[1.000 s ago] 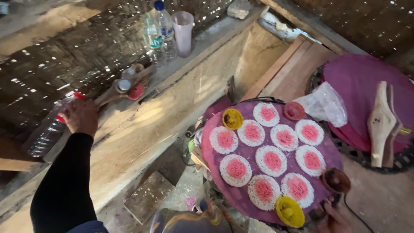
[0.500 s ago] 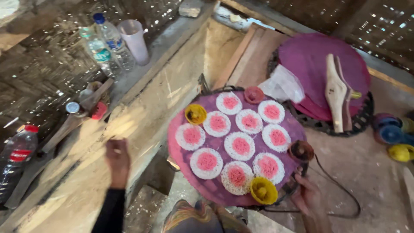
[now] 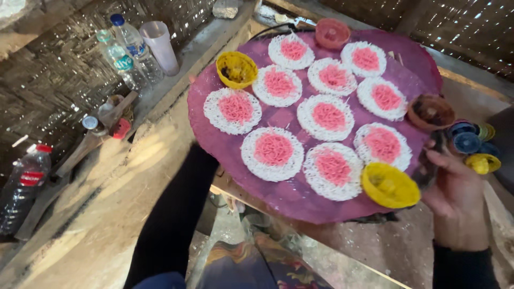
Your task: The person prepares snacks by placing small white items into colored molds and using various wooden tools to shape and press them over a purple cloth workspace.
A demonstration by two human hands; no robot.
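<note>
In the head view, I held a big round purple tray (image 3: 300,198) up with both arms. My right hand (image 3: 455,198) was curled shut on the tray's right edge, thumb on top. My left sleeve (image 3: 171,225) went under the tray's near left side, and the tray hid that hand, so I could not tell if it was open or closed.

On the tray lay nine flat noodle rounds (image 3: 273,152), white and stringy at the rim and pink in the middle. Small bowls sat among them: a yellow bowl (image 3: 236,69) at the far left, a pink bowl (image 3: 332,33) at the far edge, a brown bowl (image 3: 430,112) at the right and another yellow one (image 3: 390,185) just beside my right hand.

More little bowls (image 3: 474,144), blue and yellow, lay beyond my right hand. To the left ran a rough wooden ledge (image 3: 96,176). On it stood two clear bottles (image 3: 128,48) and a pale cup (image 3: 159,45), close together. A bottle with a red cap (image 3: 24,184) lay farther left. Behind them was a woven mat wall (image 3: 48,75) with light dots coming through.
</note>
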